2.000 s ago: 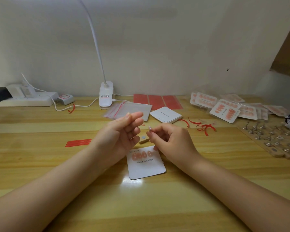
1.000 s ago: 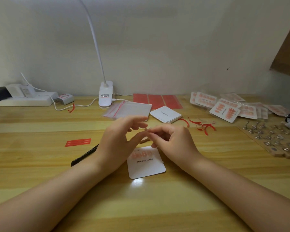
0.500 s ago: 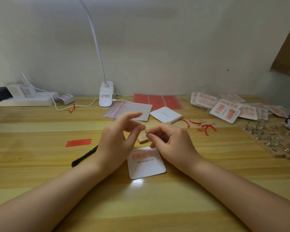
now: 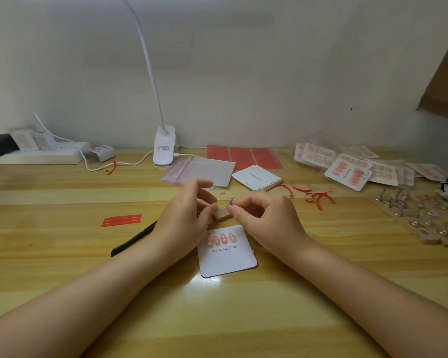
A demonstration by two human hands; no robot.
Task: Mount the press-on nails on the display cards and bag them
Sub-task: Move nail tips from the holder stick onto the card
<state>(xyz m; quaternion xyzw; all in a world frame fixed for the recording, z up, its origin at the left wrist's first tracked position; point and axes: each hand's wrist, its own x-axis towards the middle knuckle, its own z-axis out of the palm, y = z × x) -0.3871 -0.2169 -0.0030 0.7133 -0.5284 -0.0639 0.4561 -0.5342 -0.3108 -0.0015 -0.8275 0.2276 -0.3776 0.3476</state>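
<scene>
Head view: nail-mounting in progress, one card part-filled.
Right hand [image 4: 267, 218] pinches a small metal stand [image 4: 230, 201]; left hand [image 4: 185, 215] fingers loosely curled, apparently empty. Display card [image 4: 226, 251] at 6 o'clock carries four nails. Loose nail [image 4: 221, 193] at 12 o'clock could be knocked away by either hand.

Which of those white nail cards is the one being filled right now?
The single display card lying between the hands, with one row of pink nails; the blank stack and the bagged cards lie farther back.
</scene>
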